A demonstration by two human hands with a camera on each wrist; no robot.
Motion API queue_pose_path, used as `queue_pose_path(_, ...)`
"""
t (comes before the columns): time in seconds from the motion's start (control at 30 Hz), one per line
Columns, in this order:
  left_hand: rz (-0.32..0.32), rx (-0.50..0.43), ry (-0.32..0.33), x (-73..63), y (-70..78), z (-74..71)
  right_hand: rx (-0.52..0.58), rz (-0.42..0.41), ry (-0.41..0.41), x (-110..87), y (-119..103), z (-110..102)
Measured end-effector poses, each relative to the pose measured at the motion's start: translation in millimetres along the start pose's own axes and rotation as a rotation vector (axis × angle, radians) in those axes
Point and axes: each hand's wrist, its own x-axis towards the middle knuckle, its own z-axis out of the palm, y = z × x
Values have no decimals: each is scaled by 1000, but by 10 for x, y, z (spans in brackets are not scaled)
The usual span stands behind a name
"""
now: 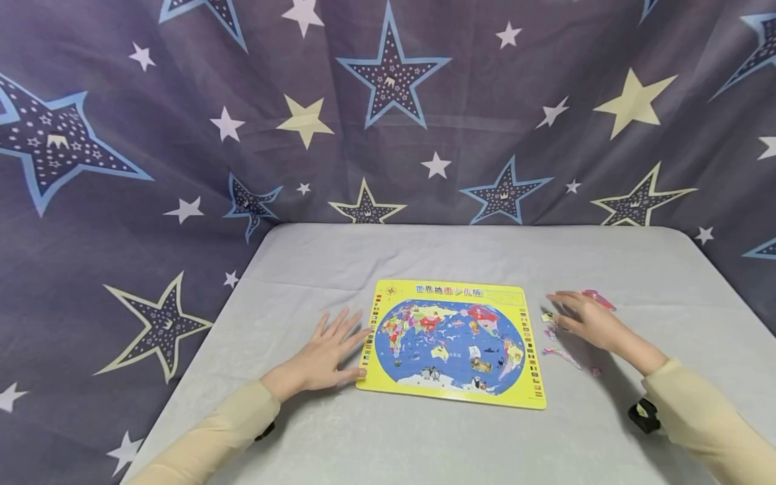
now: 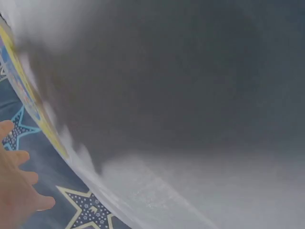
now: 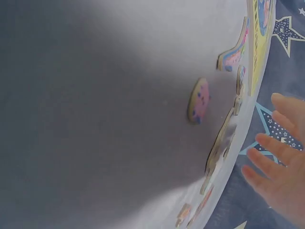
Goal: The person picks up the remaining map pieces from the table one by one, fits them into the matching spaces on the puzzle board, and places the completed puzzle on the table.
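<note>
A yellow-bordered world map puzzle board (image 1: 527, 399) lies flat on the table, its blue map holding many coloured pieces. At the board's left edge my left hand (image 1: 321, 357) is spread, fingertips and thumb right at the border. My right hand (image 1: 593, 322) hovers right of the board over loose puzzle pieces, fingers loosely extended. Partly behind it is a pinkish-red piece (image 1: 600, 300). Nearer me are a long curved piece (image 1: 562, 356) and a small pink piece (image 1: 597, 371). The right wrist view shows that pink piece (image 3: 201, 102) lying apart, with nothing between the fingers (image 3: 276, 148).
A light grey cloth covers the table (image 1: 400, 444). Behind and to the left hangs a dark curtain (image 1: 448, 87) with star prints. A black strap piece (image 1: 644, 415) shows by the right sleeve.
</note>
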Motion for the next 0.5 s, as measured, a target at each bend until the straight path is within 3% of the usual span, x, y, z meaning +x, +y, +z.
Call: queue_pose_path(0.5,0,-41,-96,-27,50,90,153,137,-113,87,57,5)
